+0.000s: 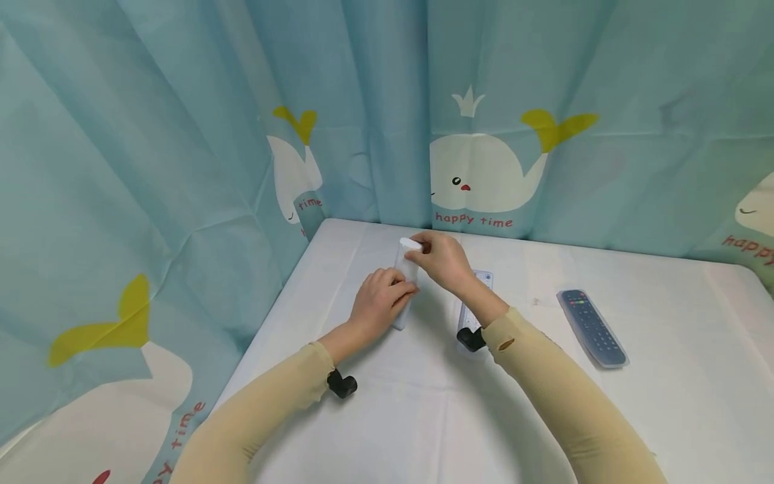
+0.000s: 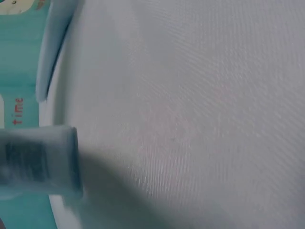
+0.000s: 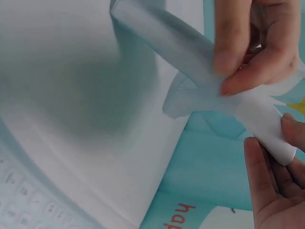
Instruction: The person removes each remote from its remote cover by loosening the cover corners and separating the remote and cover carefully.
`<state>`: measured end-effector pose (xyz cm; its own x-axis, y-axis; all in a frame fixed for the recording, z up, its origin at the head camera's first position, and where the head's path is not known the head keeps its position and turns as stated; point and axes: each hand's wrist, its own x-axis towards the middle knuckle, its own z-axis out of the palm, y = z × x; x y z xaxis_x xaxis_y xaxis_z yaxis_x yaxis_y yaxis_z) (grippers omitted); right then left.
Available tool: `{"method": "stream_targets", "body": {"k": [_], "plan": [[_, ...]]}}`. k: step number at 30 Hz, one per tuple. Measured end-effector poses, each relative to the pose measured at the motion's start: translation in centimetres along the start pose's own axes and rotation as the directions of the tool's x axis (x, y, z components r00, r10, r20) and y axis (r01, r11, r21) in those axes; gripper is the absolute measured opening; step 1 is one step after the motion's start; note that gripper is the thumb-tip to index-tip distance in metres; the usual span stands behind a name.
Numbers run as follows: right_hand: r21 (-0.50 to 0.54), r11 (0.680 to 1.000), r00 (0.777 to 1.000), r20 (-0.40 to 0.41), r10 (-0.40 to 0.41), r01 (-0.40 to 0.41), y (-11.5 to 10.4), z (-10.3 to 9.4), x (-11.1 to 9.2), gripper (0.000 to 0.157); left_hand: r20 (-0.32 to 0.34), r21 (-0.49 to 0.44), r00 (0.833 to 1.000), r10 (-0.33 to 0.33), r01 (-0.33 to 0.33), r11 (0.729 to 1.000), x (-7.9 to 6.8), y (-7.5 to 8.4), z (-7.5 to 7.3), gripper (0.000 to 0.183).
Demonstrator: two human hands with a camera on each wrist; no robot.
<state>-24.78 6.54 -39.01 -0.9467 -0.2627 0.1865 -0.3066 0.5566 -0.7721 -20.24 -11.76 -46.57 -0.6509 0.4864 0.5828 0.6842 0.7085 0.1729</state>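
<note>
A slim white remote control [image 3: 264, 125] stands tilted over the table inside a translucent cover [image 3: 167, 40], its white end sticking out. My left hand [image 1: 379, 300] grips the covered middle, thumb and fingers closing on it. At the bare upper end, my right hand [image 1: 446, 261] pinches the remote between thumb and fingers. A loose flap of the cover hangs beside the left fingertips in the right wrist view. In the left wrist view, the covered lower end [image 2: 40, 162] shows close up, while the left hand itself is out of sight there.
A white remote control [image 1: 482, 277] lies partly hidden under my right forearm. Farther right is a dark remote control [image 1: 592, 329] in a clear cover. A white cloth covers the table [image 1: 387, 417], and a blue curtain [image 1: 375, 101] with whales hangs behind and on the left.
</note>
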Motion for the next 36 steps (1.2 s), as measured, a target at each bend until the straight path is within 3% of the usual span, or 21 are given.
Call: {"method": "stream_targets", "body": {"k": [5, 9, 12, 19, 26, 36], "plan": [[0.040, 0.999, 1.000, 0.029, 0.010, -0.011, 0.7, 0.0, -0.1, 0.029, 0.043, -0.115, 0.990, -0.135, 0.139, 0.983, -0.8, -0.8, -1.3, 0.012], [0.080, 0.997, 0.999, 0.043, 0.019, -0.022, 0.8, 0.1, -0.1, 0.030, 0.063, -0.138, 0.951, -0.302, 0.308, 0.941, -1.2, -1.8, -1.8, 0.020], [0.119, 0.992, 0.998, 0.059, 0.025, -0.032, 0.7, 0.2, -0.2, 0.032, 0.085, -0.141, 0.927, -0.365, 0.374, 0.917, -1.4, -2.4, -2.0, 0.024], [0.177, 0.983, 0.995, 0.093, 0.022, -0.038, 0.3, 0.4, -0.4, 0.035, 0.096, -0.153, 0.927, -0.361, 0.373, 0.915, -1.5, -2.7, -2.1, 0.016], [0.209, 0.977, 0.990, 0.138, 0.018, -0.047, 0.3, 0.7, -0.5, 0.042, 0.055, -0.072, 0.949, -0.309, 0.313, 0.947, -1.3, -2.9, -2.3, 0.007], [0.237, 0.971, 0.992, 0.123, -0.008, -0.021, 0.4, 0.9, -0.8, 0.041, 0.159, 0.044, 0.954, -0.253, 0.249, 0.967, -1.9, -3.4, -2.4, 0.005]]}}
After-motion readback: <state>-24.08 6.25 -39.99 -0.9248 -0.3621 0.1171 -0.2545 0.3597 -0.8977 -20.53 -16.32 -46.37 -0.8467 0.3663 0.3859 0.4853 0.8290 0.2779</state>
